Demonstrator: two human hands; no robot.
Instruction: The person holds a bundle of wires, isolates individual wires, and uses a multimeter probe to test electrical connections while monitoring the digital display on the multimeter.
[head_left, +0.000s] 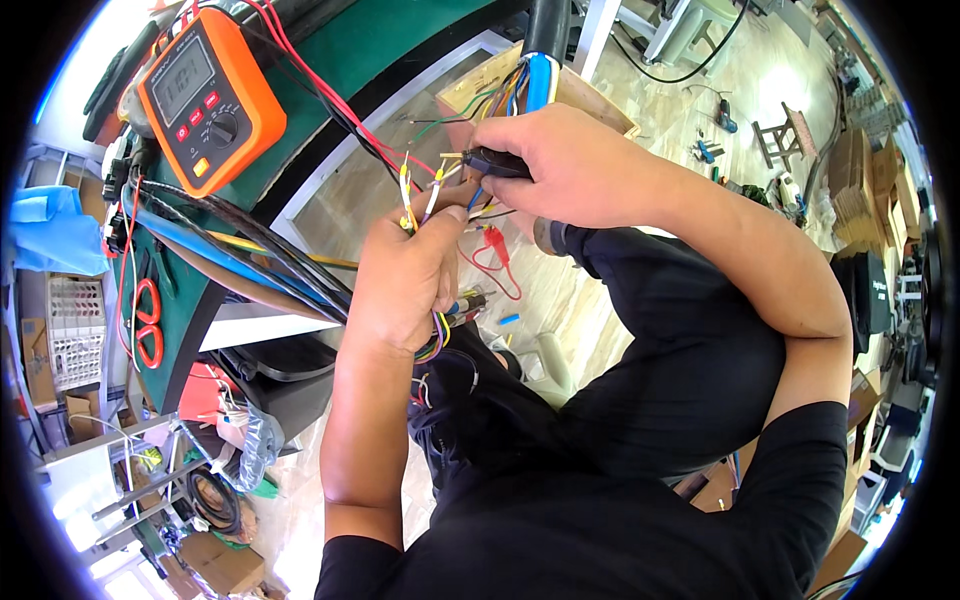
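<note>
My left hand is closed around a bundle of thin coloured wires. White-sleeved wire ends with yellow tips stick up past its fingers. Close by on the right, my right hand grips a small black-handled tool with a brass-coloured tip, which meets the wire ends; its exact kind is partly hidden by my fingers. Below the hands hangs a red crocodile clip on a red lead. A thick black cable with fanned-out coloured cores lies beyond my right hand.
An orange meter rests on the green table at the upper left, with red and black leads. Red-handled scissors and thick cables lie near the table's edge. A wooden box and a stool stand beyond.
</note>
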